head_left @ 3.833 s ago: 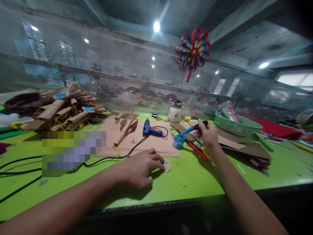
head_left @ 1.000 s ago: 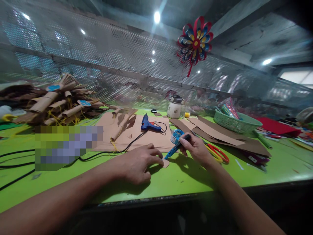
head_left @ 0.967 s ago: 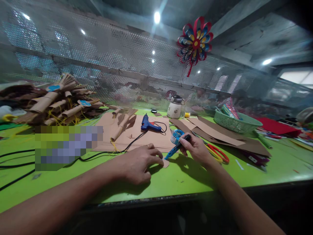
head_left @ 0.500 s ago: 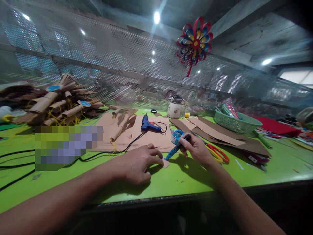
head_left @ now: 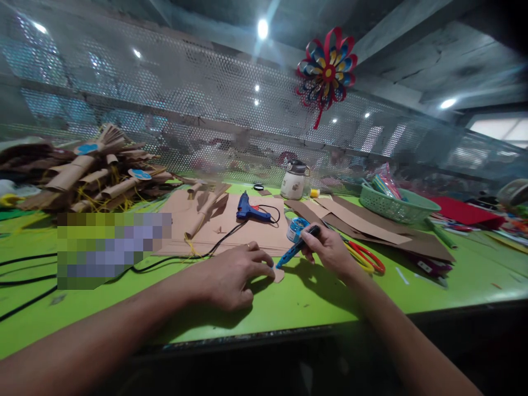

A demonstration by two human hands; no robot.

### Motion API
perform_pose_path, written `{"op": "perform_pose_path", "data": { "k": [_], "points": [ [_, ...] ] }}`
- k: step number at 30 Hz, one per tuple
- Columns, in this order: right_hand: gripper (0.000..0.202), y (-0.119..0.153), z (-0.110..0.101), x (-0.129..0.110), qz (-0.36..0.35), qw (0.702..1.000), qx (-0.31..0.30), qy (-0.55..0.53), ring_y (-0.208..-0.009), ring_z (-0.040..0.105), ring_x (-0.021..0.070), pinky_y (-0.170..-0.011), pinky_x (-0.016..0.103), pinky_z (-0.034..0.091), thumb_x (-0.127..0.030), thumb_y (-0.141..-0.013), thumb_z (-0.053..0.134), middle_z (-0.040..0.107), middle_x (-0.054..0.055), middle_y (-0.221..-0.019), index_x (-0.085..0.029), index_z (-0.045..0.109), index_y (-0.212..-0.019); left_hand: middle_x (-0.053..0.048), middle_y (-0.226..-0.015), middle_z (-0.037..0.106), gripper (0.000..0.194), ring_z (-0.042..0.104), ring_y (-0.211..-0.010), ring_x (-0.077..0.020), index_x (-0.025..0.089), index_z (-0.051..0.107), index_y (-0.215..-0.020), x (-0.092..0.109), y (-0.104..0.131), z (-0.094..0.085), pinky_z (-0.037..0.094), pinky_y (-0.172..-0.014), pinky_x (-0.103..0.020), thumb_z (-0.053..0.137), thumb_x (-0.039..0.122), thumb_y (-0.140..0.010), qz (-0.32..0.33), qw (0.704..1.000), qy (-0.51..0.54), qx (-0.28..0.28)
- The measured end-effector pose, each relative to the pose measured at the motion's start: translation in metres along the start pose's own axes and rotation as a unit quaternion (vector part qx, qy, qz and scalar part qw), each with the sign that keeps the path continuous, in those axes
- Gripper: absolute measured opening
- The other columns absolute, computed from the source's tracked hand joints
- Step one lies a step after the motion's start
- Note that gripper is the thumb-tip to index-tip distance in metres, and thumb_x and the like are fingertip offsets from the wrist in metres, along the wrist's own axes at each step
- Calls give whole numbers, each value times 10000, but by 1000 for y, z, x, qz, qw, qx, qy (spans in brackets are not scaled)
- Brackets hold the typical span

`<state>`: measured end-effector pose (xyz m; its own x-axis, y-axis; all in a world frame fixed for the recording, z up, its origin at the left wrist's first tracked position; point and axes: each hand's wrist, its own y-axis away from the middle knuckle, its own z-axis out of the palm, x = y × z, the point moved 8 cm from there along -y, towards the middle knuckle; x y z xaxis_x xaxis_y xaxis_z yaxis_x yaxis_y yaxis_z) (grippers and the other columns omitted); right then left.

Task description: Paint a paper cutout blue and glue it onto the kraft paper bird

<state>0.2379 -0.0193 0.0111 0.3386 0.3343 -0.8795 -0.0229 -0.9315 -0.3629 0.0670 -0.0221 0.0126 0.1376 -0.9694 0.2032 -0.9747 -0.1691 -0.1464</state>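
One cardboard piece [head_left: 279, 276] lies between the unclenched left hand [head_left: 233, 275], touching it, and the right hand [head_left: 331, 253], gripping a marker [head_left: 292, 253].

Tool [head_left: 293, 252]: pen-shaped, black at the upper end, blue along the lower body. It is tilted in the right hand [head_left: 328, 250], tip down at the card [head_left: 279, 276]. Card: small, brown, round-edged, flat on the green table [head_left: 284, 311], partly covered by left hand [head_left: 237, 275] fingertips. Jar [head_left: 295, 234]: small, blue, upright, just behind the tool.
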Motion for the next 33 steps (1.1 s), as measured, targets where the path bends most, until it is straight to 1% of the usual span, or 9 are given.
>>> {"op": "perform_pose_path", "data": {
  "k": [15, 20, 23, 27, 33],
  "points": [
    [330, -1, 0, -2, 1, 1000, 6, 13, -426, 480, 99, -399, 231, 395, -506, -867, 564, 551, -32, -569, -191, 497, -793, -39, -1203, 602, 552, 507, -1048, -263, 249, 614, -1156, -1, 0, 0, 426, -935, -404, 529, 128, -624, -3, 1000, -7, -6],
    [331, -1, 0, -5, 5, 1000, 3, -7, -413, 476, 96, -388, 230, 392, -500, -856, 585, 548, -37, -554, -188, 498, -786, -33, -1200, 602, 563, 503, -1049, -258, 255, 611, -1162, -1, 0, 0, 423, -934, -400, 530, 120, -621, -2, 1000, -6, -4],
    [325, -1, -7, -4, 1, 999, 35, -33, -419, 496, 102, -388, 231, 408, -487, -845, 611, 563, -33, -555, -180, 516, -798, -34, -1195, 605, 583, 503, -1052, -259, 262, 605, -1177, 0, 0, 0, 420, -931, -402, 532, 117, -617, -1, 1000, -4, -3],
    [309, -3, -20, 5, 4, 991, 84, -105, -416, 508, 106, -377, 223, 414, -462, -823, 653, 574, -33, -535, -174, 546, -801, -36, -1202, 606, 567, 504, -1064, -260, 253, 615, -1163, 1, 0, -1, 416, -939, -394, 529, 111, -621, 2, 1000, -2, 0],
    [309, -4, -38, 12, 49, 963, 162, -208, -372, 474, 96, -341, 208, 371, -434, -752, 715, 575, -20, -491, -167, 562, -732, -55, -1212, 601, 579, 506, -1083, -266, 245, 614, -1179, 0, 0, 0, 407, -966, -400, 531, 115, -621, 5, 1000, 0, -1]
  ]
}}
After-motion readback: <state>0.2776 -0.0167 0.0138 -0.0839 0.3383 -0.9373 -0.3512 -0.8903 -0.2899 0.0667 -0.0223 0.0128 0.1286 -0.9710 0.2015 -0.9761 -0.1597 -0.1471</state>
